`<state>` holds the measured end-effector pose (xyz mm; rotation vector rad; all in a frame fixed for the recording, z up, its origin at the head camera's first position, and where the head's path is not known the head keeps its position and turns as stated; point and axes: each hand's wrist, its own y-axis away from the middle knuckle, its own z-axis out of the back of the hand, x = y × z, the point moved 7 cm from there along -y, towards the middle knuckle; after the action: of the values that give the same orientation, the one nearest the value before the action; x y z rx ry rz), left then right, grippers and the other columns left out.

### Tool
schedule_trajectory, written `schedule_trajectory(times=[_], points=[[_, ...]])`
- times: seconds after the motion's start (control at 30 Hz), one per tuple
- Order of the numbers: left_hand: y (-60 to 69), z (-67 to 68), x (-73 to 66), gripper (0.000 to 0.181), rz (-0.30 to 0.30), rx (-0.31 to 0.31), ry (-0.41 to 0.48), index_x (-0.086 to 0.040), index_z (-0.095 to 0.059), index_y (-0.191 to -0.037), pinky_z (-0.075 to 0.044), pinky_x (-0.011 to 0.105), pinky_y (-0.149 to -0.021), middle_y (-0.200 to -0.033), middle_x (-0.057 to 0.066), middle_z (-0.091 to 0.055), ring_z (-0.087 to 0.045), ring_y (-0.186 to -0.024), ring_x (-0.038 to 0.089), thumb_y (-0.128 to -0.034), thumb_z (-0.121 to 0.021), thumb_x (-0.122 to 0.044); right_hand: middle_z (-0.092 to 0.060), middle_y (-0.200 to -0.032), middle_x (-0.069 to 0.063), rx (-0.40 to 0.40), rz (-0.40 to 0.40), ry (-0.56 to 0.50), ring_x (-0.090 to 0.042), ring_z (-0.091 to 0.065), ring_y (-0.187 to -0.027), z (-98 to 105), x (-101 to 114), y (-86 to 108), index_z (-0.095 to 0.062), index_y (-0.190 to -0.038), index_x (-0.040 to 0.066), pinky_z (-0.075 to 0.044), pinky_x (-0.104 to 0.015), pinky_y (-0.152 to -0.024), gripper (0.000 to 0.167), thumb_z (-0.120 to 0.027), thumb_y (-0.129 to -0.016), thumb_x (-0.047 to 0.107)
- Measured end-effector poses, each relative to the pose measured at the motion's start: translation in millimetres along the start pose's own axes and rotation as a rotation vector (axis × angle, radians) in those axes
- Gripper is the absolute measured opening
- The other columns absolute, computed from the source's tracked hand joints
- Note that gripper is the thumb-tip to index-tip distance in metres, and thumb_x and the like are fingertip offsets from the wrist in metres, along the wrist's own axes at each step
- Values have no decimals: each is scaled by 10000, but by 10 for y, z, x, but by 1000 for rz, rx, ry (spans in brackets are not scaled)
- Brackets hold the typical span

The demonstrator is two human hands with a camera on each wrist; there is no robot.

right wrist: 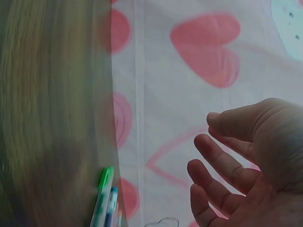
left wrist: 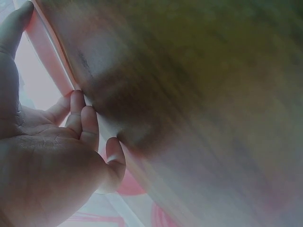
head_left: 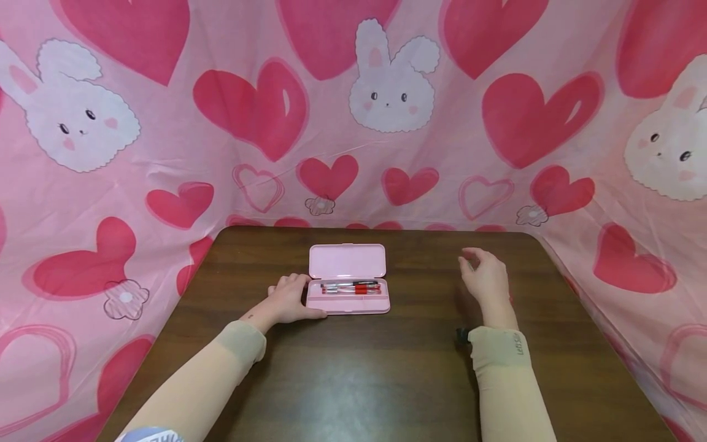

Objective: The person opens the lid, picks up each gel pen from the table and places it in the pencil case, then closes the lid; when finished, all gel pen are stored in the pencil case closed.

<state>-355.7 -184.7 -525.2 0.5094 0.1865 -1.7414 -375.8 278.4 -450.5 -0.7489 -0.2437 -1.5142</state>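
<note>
A pink pencil case (head_left: 347,261) lies unfolded on the table, its lid tipped away to the far side. Several pens (head_left: 350,287), red and black among them, lie in its back compartment. My left hand (head_left: 287,299) grips the case's left end, thumb at the near corner and index finger by the hinge; the case's pink edge (left wrist: 52,52) shows along that hand. Over the table to the right, my right hand (head_left: 487,279) hovers with bent, relaxed fingers, holding nothing. Below it in the right wrist view are a green-capped pen (right wrist: 105,178) and a blue pen (right wrist: 112,201).
The brown wooden table (head_left: 353,380) has rounded far corners. A pink cloth (head_left: 326,123) with hearts and rabbits hangs around its back and sides. A small red bit (head_left: 510,299) peeks out beside the right wrist; the rest of it is hidden.
</note>
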Motion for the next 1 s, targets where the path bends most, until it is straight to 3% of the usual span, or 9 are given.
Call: schedule_trajectory(times=[0.3,0.6,0.87,1.0], points=[[12,-7,15,1086,7,2,2,-125,-499,-1561,-391,633,-1107,-1493,125,-580,-465,-1377,337,-770,-855,-778,-731,-1343,-275,9,-130,-20,-467,-686,-1225,84,-315,-11,-696,-1419,57,-528,-657,-1057,384,-613,-1115,275],[11,1,-1,1074,3,1,2,-130,-503,-1556,-398,625,-1107,-1480,116,-589,-470,-1363,328,-769,-861,-766,-768,-1326,-236,-63,-211,25,-492,-680,-1263,197,-576,21,-723,-1383,50,-485,-645,-1094,387,-610,-1093,281],[26,11,-11,1075,6,3,17,-119,-508,-1550,-394,630,-1104,-1479,123,-590,-470,-1361,332,-767,-867,-761,-666,-1459,-295,-27,-369,55,-578,-562,-1358,275,-930,72,-653,-1447,13,-436,-681,-1129,460,-575,-1093,296],[26,9,-3,1069,3,-2,16,-120,-511,-1547,-396,623,-1095,-1474,121,-593,-473,-1356,331,-768,-867,-760,-631,-1483,-330,-1,-396,94,-602,-554,-1359,283,-1038,101,-635,-1445,-17,-440,-678,-1131,498,-577,-1078,314]])
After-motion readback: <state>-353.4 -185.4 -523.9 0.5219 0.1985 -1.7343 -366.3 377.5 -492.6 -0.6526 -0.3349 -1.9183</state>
